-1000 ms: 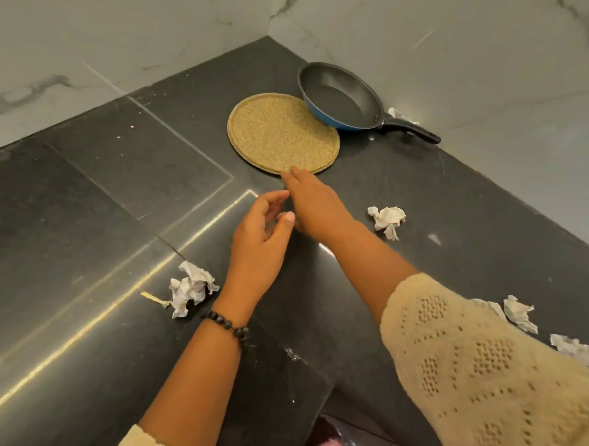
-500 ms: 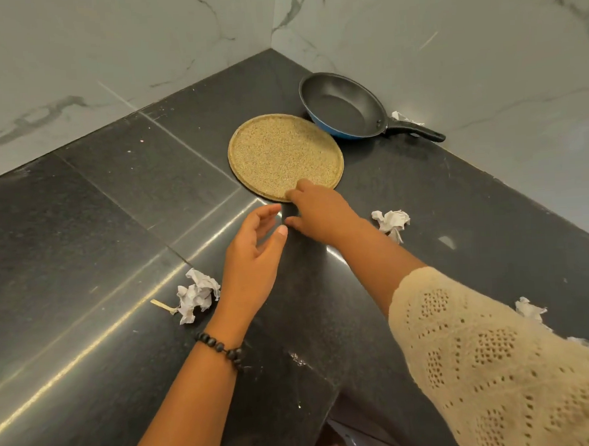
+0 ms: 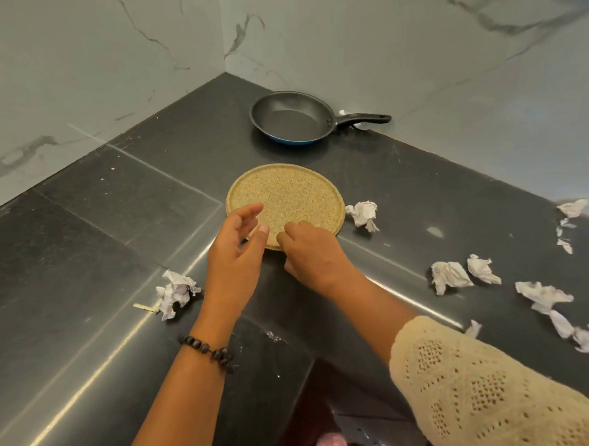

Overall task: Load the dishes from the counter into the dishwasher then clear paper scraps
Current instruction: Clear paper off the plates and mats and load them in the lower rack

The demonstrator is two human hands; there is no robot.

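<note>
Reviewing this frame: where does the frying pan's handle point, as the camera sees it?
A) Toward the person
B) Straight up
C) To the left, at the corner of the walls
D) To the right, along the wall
D: the frying pan sits near the wall corner with its black handle stretching rightward beside the marble wall.

The dark counter [image 3: 83,254] lies bare to the left of the round plate [image 3: 295,195], apart from one crumpled scrap [image 3: 175,292] beside the left hand [image 3: 235,253]. Behind the plate, the frying pan [image 3: 291,120] fills the corner where the two marble walls [image 3: 90,63] meet (its handle points right). To the right, paper scraps [image 3: 362,214] lie scattered past the right hand [image 3: 313,256], one just beside the plate's rim.
</note>
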